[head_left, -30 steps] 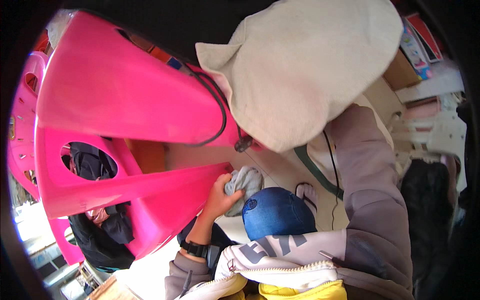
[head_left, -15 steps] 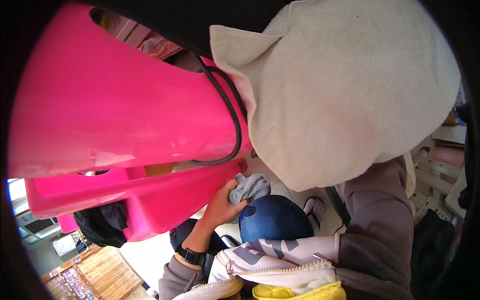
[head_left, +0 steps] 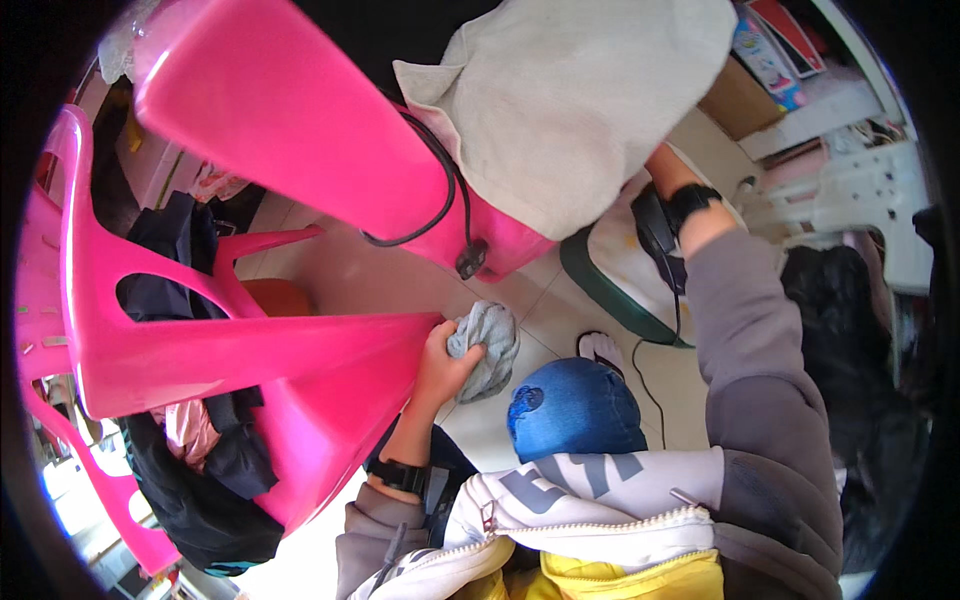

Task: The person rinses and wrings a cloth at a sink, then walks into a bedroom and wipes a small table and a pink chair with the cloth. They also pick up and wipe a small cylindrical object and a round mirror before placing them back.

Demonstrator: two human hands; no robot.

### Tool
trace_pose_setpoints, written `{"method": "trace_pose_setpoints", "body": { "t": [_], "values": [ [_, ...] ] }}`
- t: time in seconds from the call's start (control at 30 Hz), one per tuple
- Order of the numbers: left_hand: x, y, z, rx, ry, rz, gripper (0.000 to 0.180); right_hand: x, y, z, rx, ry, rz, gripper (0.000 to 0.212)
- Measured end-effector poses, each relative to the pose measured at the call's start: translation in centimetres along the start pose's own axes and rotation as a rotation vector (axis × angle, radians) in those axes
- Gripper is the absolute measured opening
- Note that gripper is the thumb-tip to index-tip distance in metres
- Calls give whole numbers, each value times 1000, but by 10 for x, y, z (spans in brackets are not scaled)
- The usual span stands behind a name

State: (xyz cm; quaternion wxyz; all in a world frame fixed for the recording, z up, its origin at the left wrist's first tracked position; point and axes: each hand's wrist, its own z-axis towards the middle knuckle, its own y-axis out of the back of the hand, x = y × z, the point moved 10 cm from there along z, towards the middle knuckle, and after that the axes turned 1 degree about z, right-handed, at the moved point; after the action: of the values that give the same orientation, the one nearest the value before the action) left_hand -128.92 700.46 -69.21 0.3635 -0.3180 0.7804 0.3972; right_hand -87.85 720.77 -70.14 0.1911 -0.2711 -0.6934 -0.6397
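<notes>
A crumpled grey cloth point(head_left: 490, 345) is gripped in my left hand point(head_left: 447, 372), fingers wrapped round it, above the floor and beside a pink plastic chair point(head_left: 240, 352). My right hand point(head_left: 672, 172) reaches forward to a large beige towel point(head_left: 580, 120), which hides its fingers; only the wrist side shows. The towel spreads over something I cannot see, next to a pink plastic surface point(head_left: 290, 130). Down that surface hangs a looped black cable point(head_left: 447, 180), and a black plug point(head_left: 472, 258) shows at its lower end.
Dark clothes point(head_left: 205, 500) hang on the pink chair at the left. A green-edged seat or stool point(head_left: 615, 290) stands under my right forearm, with a thin black cord point(head_left: 652, 385) trailing to the floor. A white plastic chair point(head_left: 850, 200) and cardboard box point(head_left: 740, 100) are at the right.
The towel now sits further up and left in view, and my right wrist shows beside it. The plug has come into sight. My left hand keeps hold of the grey cloth.
</notes>
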Motion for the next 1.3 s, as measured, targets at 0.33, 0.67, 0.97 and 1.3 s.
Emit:
{"method": "trace_pose_setpoints", "body": {
  "t": [0.33, 0.67, 0.97, 1.3],
  "values": [
    [10, -10, 25, 50, -108, -133, 30, -56, 101, -377, -695, -840, 0, 84],
    [11, -7, 25, 73, -14, -270, 20, -31, -33, -282, -255, -769, 976, 53],
    [-16, 9, -7, -102, 61, -53, 31, 66, -91, -77, 7, -399, 1325, 62],
    [-35, -16, -102, -228, 417, -335, 25, -2, -90, -122, -135, -761, 1191, 40]
  ]
}}
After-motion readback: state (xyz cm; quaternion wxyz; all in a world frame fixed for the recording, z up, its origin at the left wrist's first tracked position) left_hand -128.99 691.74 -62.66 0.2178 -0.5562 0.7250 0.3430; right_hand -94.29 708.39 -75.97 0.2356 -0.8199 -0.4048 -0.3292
